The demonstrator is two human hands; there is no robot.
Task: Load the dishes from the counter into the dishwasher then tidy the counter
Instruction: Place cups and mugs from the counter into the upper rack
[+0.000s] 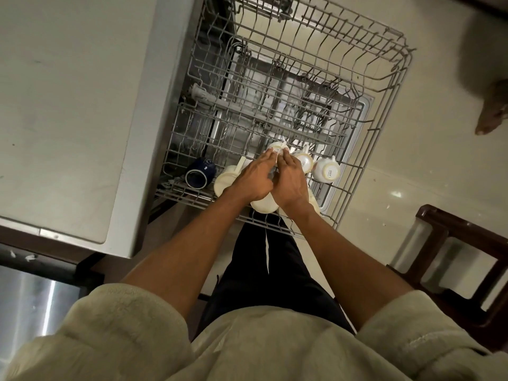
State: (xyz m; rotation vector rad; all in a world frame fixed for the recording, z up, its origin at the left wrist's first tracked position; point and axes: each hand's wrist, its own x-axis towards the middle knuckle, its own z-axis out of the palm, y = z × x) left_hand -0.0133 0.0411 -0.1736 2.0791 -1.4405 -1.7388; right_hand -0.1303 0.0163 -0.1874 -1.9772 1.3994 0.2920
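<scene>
Both hands, left hand (251, 178) and right hand (290, 180), grip one white cup (275, 148); two more beside.

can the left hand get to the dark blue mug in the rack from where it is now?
Probably yes. The dark blue mug lies on its side at the rack's left edge, nothing over it. The left hand is just to its right, but it's busy on a white cup with the right hand.
</scene>
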